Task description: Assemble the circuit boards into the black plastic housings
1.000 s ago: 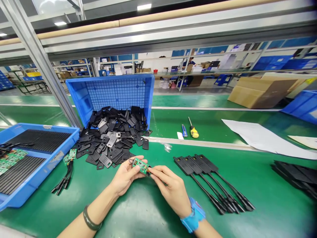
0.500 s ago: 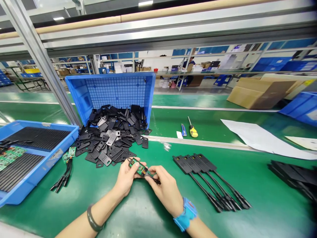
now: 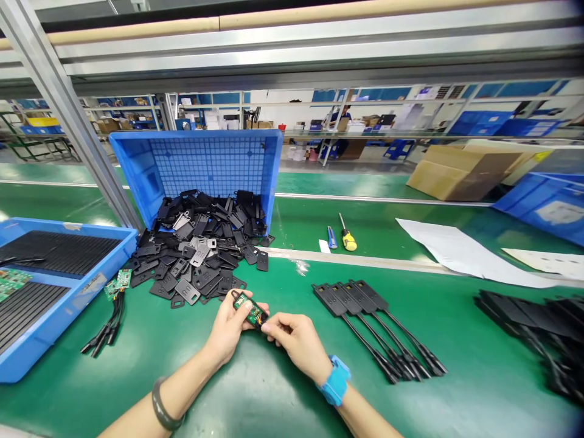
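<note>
Nestling in an open black shell (image 3: 235, 294), the board (image 3: 254, 315) is above the desk (image 3: 255, 389), between the tub (image 3: 210, 158) and the near edge, face up, presumably so its wires (image 3: 260, 319) can be seen. The left hand (image 3: 229, 327) wraps the shell, thumb across the board, seemingly steadying it; the right hand's (image 3: 296, 344) thumb and forefinger nearly meet at the wired end, their hold unclear. Rightward, four units (image 3: 350, 297) lie aligned, probably keeping leads (image 3: 378, 356) untangled.

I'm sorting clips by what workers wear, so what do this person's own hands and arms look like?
Both the left hand and right hand are without gloves, and no sleeves show on the forearms. The left arm wears a smooth, rounded, dark bangle; the right wrist has a wide, bright blue band, perhaps a watch.
</note>
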Action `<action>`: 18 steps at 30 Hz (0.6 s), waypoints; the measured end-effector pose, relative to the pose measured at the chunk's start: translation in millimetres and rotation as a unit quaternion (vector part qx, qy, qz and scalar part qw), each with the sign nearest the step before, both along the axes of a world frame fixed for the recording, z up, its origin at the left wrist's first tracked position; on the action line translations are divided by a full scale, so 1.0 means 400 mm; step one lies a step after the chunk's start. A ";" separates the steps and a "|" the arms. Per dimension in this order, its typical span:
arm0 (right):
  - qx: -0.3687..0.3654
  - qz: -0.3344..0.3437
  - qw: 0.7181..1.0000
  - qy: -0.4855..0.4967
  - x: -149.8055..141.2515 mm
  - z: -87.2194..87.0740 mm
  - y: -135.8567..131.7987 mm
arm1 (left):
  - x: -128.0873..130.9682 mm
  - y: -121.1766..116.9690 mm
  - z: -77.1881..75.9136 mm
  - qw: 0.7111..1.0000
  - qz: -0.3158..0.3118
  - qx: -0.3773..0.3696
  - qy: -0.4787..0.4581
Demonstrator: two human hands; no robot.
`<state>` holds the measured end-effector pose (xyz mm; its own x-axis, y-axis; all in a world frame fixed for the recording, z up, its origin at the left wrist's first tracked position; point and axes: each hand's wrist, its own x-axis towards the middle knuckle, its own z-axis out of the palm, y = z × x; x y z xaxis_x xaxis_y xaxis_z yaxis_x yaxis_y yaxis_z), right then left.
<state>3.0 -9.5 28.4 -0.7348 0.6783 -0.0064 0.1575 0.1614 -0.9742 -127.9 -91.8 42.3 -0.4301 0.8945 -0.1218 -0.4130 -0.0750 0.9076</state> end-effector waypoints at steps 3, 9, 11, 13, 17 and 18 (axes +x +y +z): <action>0.034 -0.037 0.999 0.014 0.000 0.001 -0.009 | 0.002 0.002 0.001 0.999 0.017 0.005 -0.032; 0.021 -0.029 0.999 0.001 -0.006 -0.001 -0.004 | 0.018 -0.006 0.001 0.999 0.050 0.008 0.011; 0.024 -0.031 0.999 -0.012 -0.009 -0.003 -0.001 | 0.020 -0.009 0.001 0.997 0.056 0.004 0.057; 0.041 -0.040 0.998 -0.018 -0.010 -0.004 -0.002 | 0.018 -0.008 0.001 0.994 0.057 0.007 0.097; 0.103 -0.014 0.994 -0.021 -0.005 0.009 -0.012 | 0.006 0.002 0.004 0.997 0.031 -0.006 0.070; 0.129 -0.008 0.991 -0.019 -0.002 0.014 -0.013 | 0.004 0.004 0.004 0.998 0.018 -0.020 0.058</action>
<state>2.0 -14.7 34.2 -0.7260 0.6730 0.1415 0.1973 0.4009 -0.8946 -126.3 -90.0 44.1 -0.4751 0.8737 -0.1041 -0.3027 -0.0513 0.9517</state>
